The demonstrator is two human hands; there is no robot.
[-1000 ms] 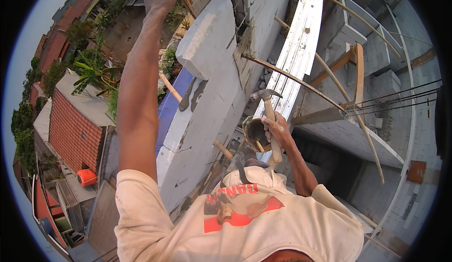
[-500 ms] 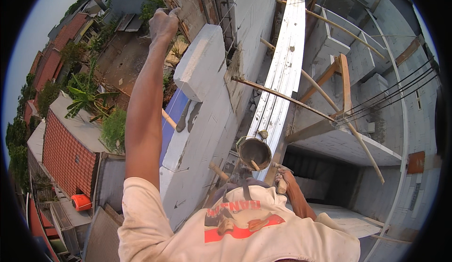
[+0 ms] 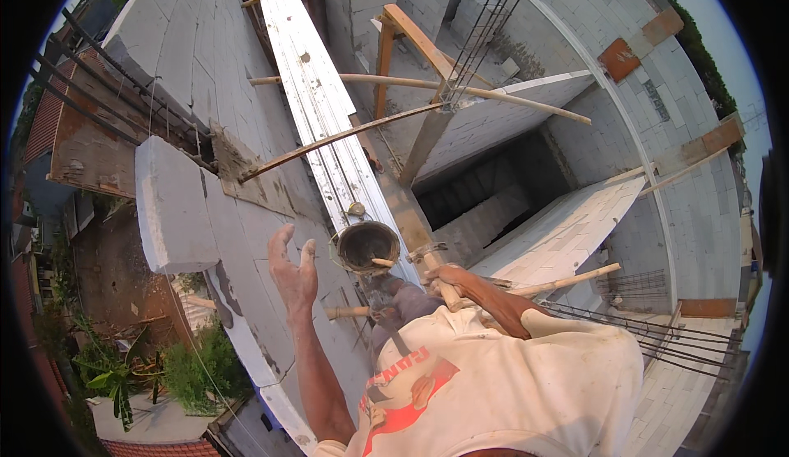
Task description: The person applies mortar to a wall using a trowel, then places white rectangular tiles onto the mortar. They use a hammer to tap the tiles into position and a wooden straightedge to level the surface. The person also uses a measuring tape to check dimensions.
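Head view: right hand (image 3: 452, 278) is wrapped round a hammer (image 3: 449, 296), left hand (image 3: 293, 274) is empty, fingers spread, over by the grey wall (image 3: 246, 223). I'd keep that grip snug and the hammer's head clear of the bucket (image 3: 362, 239) just left of the right hand. Decent gap between left hand and bucket for moving. Watch the edges tho: pale block (image 3: 175, 210) out past the left hand, narrow white plank (image 3: 316, 120) running ahead, dark opening (image 3: 493, 202) ahead and right of the hammer.

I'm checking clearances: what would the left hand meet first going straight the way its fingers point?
The left hand would probably meet the mortar-stained board by the block wall; depth is unclear, so it might pass above it.
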